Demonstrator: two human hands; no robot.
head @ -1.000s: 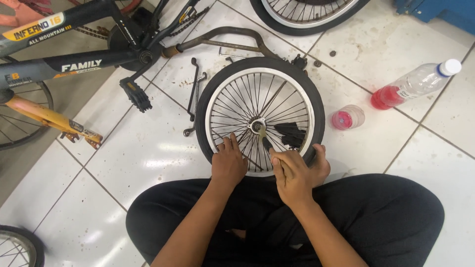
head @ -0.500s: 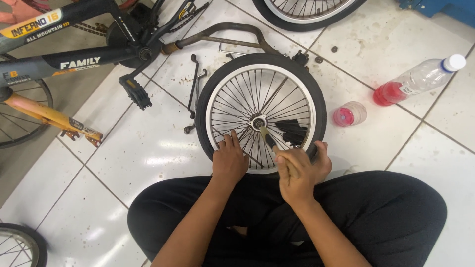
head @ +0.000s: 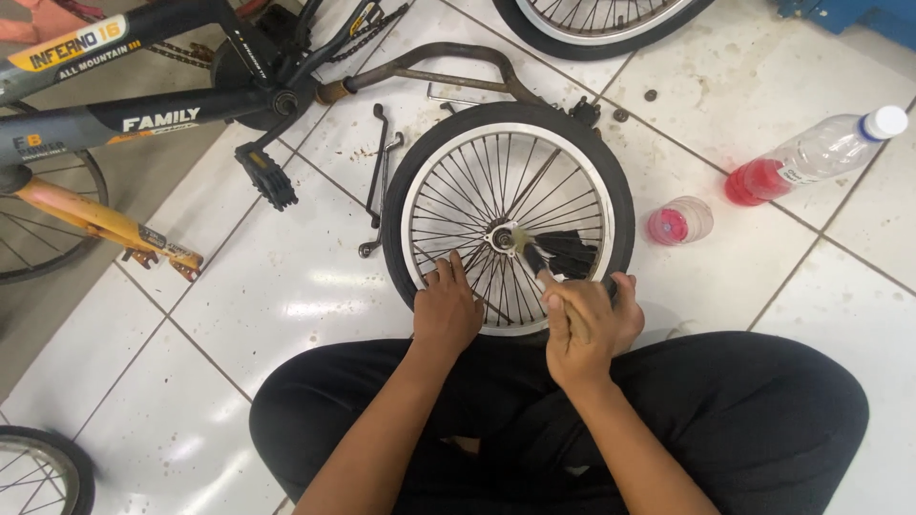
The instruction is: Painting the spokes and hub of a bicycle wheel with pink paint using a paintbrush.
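**Brush at the hub of a small bicycle wheel on a tiled floor**

Flat on the white tiled floor [head: 286,286], just in front of crossed legs in black trousers [head: 744,420]: a small bicycle wheel [head: 509,217], black tyre, silver rim and spokes. At its hub [head: 501,236], the pale bristle tip of a brush [head: 530,254], blurred. Closed around the brush handle, the right hand [head: 578,324], fingers curled over the near rim. Spread flat on the spokes beside it, the left hand [head: 447,310], open, fingertips pointing toward the hub, gripping nothing. Under the spokes right of the hub, something dark, too unclear to name.

Just left of the tyre, two long wrenches [head: 379,172] lying on the tiles. Beyond the wheel's far edge, a rusty bent metal bar [head: 429,62], close to the tyre. To the right, a small clear cup with pink liquid [head: 679,222], near the tyre but apart from it; further right, a plastic bottle [head: 811,157] on its side with red liquid and a white cap. At upper left, a black bicycle frame [head: 143,105] with a pedal [head: 267,178] hanging toward the floor, and an orange frame [head: 105,221] beside it. At the top edge, part of another wheel [head: 592,29]; at lower left, a slice of a third [head: 43,472].
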